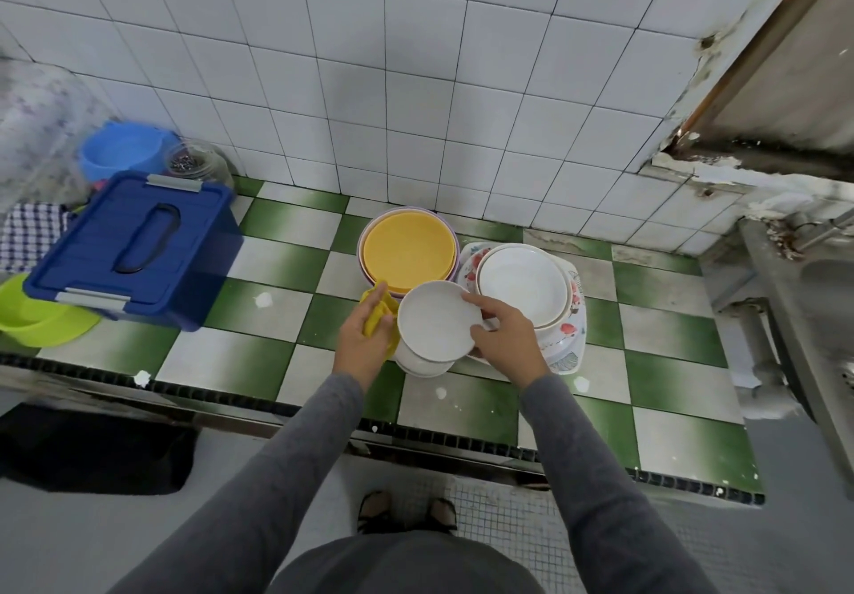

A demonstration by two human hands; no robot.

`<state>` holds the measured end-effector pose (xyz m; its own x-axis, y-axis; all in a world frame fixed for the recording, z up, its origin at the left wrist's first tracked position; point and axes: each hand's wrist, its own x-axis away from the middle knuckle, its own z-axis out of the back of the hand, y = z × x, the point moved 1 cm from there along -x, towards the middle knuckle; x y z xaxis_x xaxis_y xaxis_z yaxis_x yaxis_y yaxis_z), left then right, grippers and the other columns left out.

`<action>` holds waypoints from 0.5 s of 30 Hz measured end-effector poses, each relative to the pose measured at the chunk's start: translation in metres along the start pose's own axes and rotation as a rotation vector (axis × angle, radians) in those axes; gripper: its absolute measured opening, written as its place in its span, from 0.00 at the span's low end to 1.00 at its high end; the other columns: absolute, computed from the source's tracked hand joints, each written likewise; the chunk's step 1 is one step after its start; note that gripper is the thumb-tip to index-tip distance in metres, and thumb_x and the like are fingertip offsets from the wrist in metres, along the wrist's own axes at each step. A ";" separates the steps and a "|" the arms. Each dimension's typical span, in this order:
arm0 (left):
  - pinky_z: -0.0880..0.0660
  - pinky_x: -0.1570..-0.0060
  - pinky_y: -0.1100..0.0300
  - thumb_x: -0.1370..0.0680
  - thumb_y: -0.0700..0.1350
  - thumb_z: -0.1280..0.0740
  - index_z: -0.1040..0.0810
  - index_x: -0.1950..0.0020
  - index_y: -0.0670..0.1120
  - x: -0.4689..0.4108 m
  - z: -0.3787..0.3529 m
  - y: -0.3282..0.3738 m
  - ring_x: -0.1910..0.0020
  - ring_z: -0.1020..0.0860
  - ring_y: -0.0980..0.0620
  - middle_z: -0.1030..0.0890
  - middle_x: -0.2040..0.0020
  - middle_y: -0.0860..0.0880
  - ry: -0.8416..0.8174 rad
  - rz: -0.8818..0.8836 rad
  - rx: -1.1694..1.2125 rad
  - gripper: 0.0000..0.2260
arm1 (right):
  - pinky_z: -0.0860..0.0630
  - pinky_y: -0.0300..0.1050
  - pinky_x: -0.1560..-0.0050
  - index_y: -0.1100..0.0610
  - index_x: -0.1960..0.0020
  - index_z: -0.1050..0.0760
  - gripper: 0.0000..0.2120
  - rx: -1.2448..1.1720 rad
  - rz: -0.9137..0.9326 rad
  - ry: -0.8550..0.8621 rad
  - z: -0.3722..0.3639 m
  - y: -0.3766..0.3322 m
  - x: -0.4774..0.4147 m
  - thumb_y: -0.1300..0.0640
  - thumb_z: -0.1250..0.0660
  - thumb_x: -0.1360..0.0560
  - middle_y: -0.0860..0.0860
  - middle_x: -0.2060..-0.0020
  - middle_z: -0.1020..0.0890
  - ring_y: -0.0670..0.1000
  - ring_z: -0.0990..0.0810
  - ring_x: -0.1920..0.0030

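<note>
Above counter, left hand clutches one cloth, right hand grips one (white) plate.

Soft, even daylight, a faint shadow on the far tiled wall; edges bow outward, left side blurred, centre sharp.

Wall in front of me: white sq. tile w/ dark grout, evenly lit, soft shadow mid-wall. Counter below it is green & white checker tile, black trim along the front edge, a few white spots. Rusty, peeling frame top right; metal sink & grey pipe beneath. Floor grey, black mat to my left, small mosaic tiles right below me.
</note>
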<state>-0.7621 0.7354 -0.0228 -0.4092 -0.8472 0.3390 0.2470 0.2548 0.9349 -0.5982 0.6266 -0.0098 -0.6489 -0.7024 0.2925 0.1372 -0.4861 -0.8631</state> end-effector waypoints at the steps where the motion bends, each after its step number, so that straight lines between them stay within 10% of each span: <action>1: 0.33 0.29 0.43 0.17 0.41 0.37 0.28 0.27 0.57 0.000 -0.001 0.001 0.32 0.34 0.50 0.33 0.25 0.48 -0.004 -0.007 0.007 0.20 | 0.16 0.55 0.50 0.52 0.33 0.22 0.23 -0.029 -0.005 0.001 -0.002 -0.001 0.002 0.69 0.36 0.24 0.53 0.42 0.25 0.58 0.25 0.40; 6: 0.30 0.31 0.41 0.16 0.46 0.38 0.27 0.29 0.58 0.003 -0.003 0.004 0.30 0.32 0.44 0.32 0.25 0.48 0.020 -0.024 0.079 0.17 | 0.16 0.42 0.62 0.54 0.32 0.23 0.24 -0.154 -0.033 0.060 -0.012 -0.007 0.009 0.71 0.38 0.25 0.55 0.38 0.25 0.58 0.24 0.40; 15: 0.22 0.40 0.41 0.20 0.45 0.32 0.25 0.31 0.60 0.003 -0.005 0.008 0.34 0.30 0.43 0.31 0.32 0.53 0.025 0.023 0.124 0.18 | 0.15 0.48 0.56 0.53 0.31 0.23 0.23 -0.226 -0.034 0.051 -0.018 -0.006 0.012 0.69 0.36 0.23 0.55 0.34 0.26 0.59 0.25 0.37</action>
<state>-0.7574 0.7323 -0.0151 -0.3818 -0.8514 0.3595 0.1455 0.3288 0.9331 -0.6201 0.6304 -0.0087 -0.6878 -0.6580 0.3067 -0.0525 -0.3763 -0.9250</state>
